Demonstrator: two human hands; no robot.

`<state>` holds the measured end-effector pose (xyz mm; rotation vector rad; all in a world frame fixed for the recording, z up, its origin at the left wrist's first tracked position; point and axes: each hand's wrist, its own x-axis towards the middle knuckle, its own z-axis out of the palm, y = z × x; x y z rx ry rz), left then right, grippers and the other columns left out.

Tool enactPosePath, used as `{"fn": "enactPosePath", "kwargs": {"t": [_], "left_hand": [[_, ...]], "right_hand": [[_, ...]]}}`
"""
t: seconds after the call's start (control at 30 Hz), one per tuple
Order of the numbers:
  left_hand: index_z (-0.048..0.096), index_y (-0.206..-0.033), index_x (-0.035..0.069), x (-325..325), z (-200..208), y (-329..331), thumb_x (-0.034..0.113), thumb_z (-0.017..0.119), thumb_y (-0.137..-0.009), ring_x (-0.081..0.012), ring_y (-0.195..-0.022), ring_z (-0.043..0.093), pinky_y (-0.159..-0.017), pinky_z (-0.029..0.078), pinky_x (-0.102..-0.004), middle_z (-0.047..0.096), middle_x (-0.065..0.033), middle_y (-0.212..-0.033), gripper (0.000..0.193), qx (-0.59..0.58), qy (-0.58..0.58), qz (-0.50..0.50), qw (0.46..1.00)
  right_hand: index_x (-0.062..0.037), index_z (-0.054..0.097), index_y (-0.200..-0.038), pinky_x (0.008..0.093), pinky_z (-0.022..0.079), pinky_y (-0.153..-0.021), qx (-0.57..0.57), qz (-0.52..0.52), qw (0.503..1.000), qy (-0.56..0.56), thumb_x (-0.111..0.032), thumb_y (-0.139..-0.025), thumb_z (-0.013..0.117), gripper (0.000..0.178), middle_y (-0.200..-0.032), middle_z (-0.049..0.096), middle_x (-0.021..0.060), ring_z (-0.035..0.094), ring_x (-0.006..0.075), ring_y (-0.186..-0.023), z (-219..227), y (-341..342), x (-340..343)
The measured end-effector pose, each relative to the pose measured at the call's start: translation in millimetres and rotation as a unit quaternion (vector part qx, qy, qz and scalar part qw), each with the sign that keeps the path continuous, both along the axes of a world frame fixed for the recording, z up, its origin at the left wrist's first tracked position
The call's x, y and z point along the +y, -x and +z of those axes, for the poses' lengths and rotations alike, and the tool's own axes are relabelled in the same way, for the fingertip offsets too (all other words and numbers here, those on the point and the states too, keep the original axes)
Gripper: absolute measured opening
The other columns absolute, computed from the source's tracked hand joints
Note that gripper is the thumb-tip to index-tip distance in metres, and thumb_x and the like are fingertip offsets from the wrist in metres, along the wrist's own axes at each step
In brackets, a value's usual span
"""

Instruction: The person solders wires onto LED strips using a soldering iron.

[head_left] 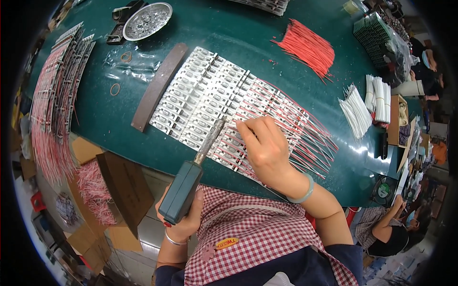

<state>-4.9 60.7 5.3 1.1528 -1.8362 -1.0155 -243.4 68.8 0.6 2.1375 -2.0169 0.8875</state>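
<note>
My left hand (193, 214) is closed round the handle of a dark green soldering gun (181, 190). Its long, crusted metal tip points up and right, ending over a panel of small white circuit boards (191, 95). Close beside that tip, my right hand (267, 148) pinches what looks like a thin wire against the boards; the fingers mostly hide it. Red and white wires (315, 138) run in rows from the right part of the panel, some passing beneath my right hand and wrist. Bare rows of boards show on the left part.
A brown bar (159, 88) lies along the panel's left edge. Beyond are a metal bowl (148, 21), red wires (307, 47) and white wires (355, 112). Wired panels (59, 90) hang over the left table edge, near a carton (126, 190). A co-worker (391, 229) sits at right.
</note>
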Motion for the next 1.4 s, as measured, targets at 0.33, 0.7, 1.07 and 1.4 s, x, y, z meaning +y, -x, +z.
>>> {"fn": "enactPosePath", "kwargs": {"t": [0.33,0.7,1.07,1.4], "left_hand": [[0.070,-0.098,-0.006,3,0,0,-0.002,0.075,-0.076,-0.0240,-0.074,0.071,-0.067,0.055,-0.0288,0.071,-0.0167,-0.090,0.023,0.010,-0.023,-0.005,1.000],[0.069,-0.093,-0.005,2,-2,1,-0.003,0.075,-0.075,-0.0233,-0.070,0.069,-0.064,0.054,-0.0286,0.069,-0.0160,-0.087,0.018,-0.003,-0.042,-0.013,0.999],[0.069,-0.099,-0.005,6,-2,-6,-0.001,0.074,-0.076,-0.0239,-0.071,0.069,-0.064,0.054,-0.0282,0.070,-0.0157,-0.088,0.025,0.010,-0.001,0.003,1.000],[0.069,-0.099,-0.006,12,-2,-18,-0.002,0.074,-0.076,-0.0253,-0.071,0.070,-0.064,0.054,-0.0289,0.070,-0.0164,-0.088,0.024,-0.010,-0.005,-0.014,1.000]], "right_hand": [[0.0052,0.069,-0.100,0.0330,0.048,-0.060,-0.001,-0.002,1.000,0.013,0.006,-0.068,0.065,0.033,-0.086,0.063,0.0092,0.058,0.0234,-0.074,-5,-4,1],[0.0045,0.068,-0.100,0.0330,0.048,-0.060,0.008,-0.002,1.000,0.000,0.004,-0.069,0.065,0.032,-0.086,0.063,0.0092,0.057,0.0233,-0.074,-3,-6,1],[0.0059,0.067,-0.100,0.0330,0.049,-0.061,0.021,0.000,1.000,-0.002,0.001,-0.069,0.065,0.031,-0.087,0.060,0.0097,0.057,0.0236,-0.078,-4,-5,2],[0.0047,0.068,-0.102,0.0338,0.048,-0.059,-0.010,0.008,1.000,0.012,0.006,-0.066,0.065,0.036,-0.089,0.063,0.0103,0.057,0.0243,-0.075,-1,-14,7]]}}
